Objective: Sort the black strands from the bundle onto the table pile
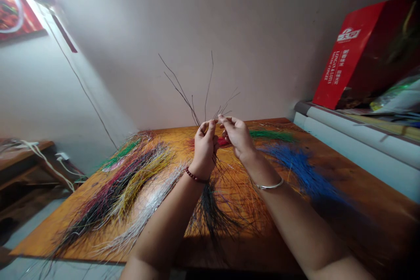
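Note:
My left hand (205,146), with a beaded bracelet at its wrist, is closed round a few thin black wires (187,100). Their ends fan upward against the wall and poke out below the fist. Beside it, my right hand (239,136), wearing a silver bangle, pinches with thumb and forefinger near thin strands (226,104) that stick up to the right. Both hands are raised above the table, fingertips close together. Under them lie a black wire bundle (210,205) and an orange wire bundle (247,188). Behind the hands, a red bundle (223,141) is partly hidden.
More wire bundles cover the wooden table (370,227): blue (300,170), green (272,135), white (154,197), yellow (141,177) and dark red (114,183). A red box (349,48) stands on a ledge at right. A wooden stand (26,157) with cables is at left.

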Action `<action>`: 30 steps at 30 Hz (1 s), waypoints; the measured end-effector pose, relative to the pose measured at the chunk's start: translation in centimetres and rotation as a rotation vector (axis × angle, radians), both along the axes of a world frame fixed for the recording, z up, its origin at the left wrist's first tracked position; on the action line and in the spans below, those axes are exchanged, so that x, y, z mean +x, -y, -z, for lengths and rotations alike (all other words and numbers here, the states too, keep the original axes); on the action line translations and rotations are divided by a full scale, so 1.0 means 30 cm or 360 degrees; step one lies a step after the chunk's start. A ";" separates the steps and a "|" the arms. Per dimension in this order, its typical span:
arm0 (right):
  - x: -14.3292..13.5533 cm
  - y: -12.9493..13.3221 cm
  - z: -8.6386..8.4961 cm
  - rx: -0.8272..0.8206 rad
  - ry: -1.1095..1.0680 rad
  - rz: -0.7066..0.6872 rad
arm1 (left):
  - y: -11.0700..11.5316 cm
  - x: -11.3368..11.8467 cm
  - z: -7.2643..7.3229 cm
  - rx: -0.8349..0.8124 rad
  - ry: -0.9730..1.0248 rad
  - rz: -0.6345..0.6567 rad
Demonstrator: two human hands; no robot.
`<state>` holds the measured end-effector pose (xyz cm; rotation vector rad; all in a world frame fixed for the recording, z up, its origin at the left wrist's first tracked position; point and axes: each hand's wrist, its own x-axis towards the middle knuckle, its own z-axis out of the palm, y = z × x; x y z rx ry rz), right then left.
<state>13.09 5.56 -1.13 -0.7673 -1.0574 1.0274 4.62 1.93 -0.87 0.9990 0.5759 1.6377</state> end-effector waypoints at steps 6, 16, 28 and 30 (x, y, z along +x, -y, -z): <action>-0.004 0.011 0.000 0.0554 0.0227 0.0404 | -0.005 -0.001 0.004 -0.0005 0.0008 -0.0043; -0.002 0.034 -0.003 0.0647 0.0424 0.0543 | -0.003 0.003 0.008 -0.0012 0.0036 -0.0062; 0.003 0.064 -0.012 0.0974 0.0741 0.0950 | -0.032 0.004 0.035 0.0090 -0.0167 -0.0306; 0.006 0.061 -0.016 0.0948 0.0700 0.0890 | -0.039 0.002 0.039 0.0153 -0.0232 -0.0373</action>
